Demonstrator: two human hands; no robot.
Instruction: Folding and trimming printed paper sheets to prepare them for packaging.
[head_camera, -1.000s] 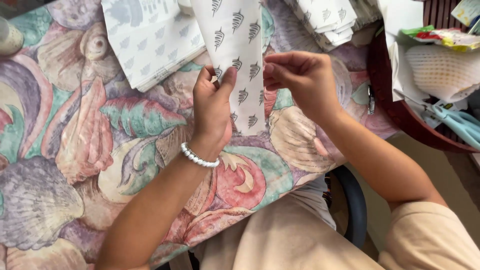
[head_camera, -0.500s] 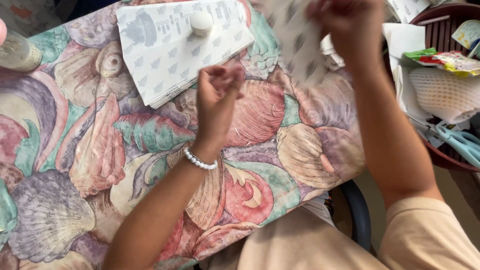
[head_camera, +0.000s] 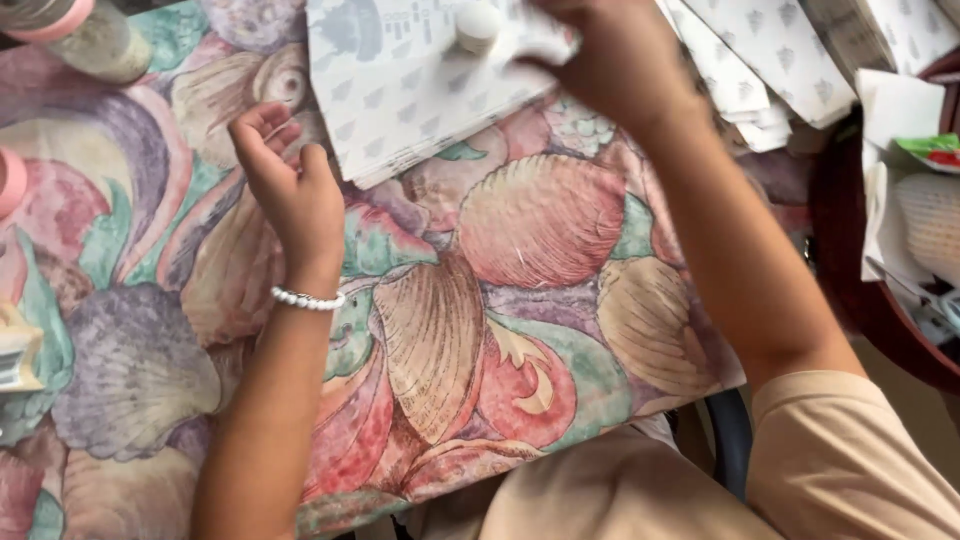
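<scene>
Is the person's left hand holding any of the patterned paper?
No, the left hand hovers empty over the shell-print tablecloth, fingers curled, just beside the white patterned paper stack.

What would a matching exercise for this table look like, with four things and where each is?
Things:
1. left hand
2. right hand
3. white knob
4. bead bracelet

Places:
A. on the patterned paper stack
B. round the left wrist
C. open above the shell-print cloth
D. at the paper stack's far right edge

Pairs: 1-C, 2-D, 3-A, 4-B
</scene>
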